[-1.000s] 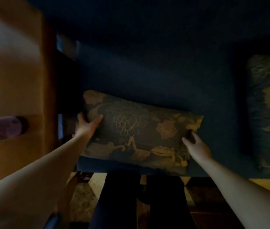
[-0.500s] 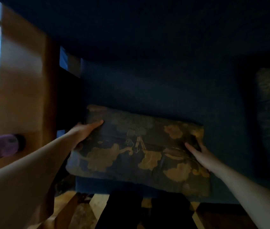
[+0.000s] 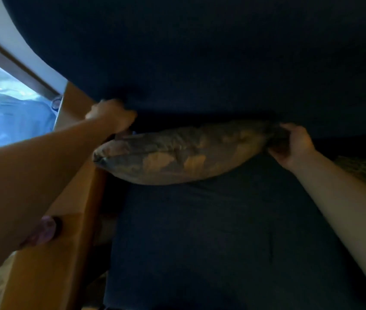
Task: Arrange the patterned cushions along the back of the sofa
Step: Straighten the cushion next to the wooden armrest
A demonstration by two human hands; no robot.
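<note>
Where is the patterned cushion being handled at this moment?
In the head view, the patterned cushion lies at the rear of the dark blue sofa seat, against the backrest, between the left hand and right hand.

The dark sofa seat (image 3: 211, 242) lies bare from 6 o'clock up to the patterned cushion (image 3: 177, 153), which blocks the backrest (image 3: 200, 52) at 12 o'clock. The wooden armrest (image 3: 65, 220) bounds 9 o'clock; a second cushion (image 3: 365, 173) occupies 3 o'clock.
</note>
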